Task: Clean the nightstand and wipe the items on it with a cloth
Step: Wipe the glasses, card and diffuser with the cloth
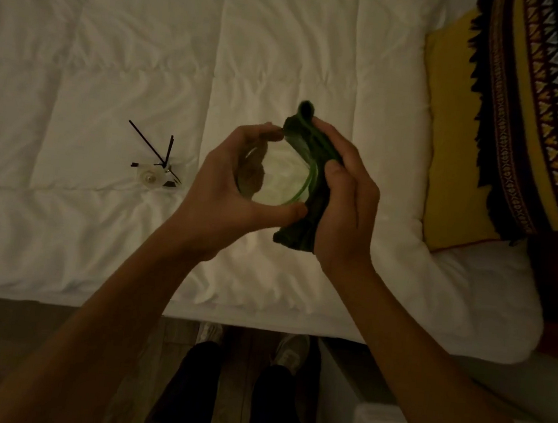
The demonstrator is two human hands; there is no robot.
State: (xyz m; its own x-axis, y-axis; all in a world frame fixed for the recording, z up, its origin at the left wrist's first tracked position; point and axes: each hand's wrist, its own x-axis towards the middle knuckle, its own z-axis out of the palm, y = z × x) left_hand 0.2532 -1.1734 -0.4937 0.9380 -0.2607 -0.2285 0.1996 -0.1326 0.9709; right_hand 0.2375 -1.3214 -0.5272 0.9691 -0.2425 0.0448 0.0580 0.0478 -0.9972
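Over the white bedding (116,39), the left hand (232,185) curls round a clear glass (282,180), gripping it. The right hand (344,197) pinches a dark green cloth (307,145) against the glass's rim. A reed diffuser (154,170) stands well left; a patterned pillow (486,129) lies right.

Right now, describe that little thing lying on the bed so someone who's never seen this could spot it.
Start at the white quilted bedspread. Left of the left hand, apart from it, lies a small clear reed diffuser. Thin black sticks jutting from it set it apart; nothing else near it has them.
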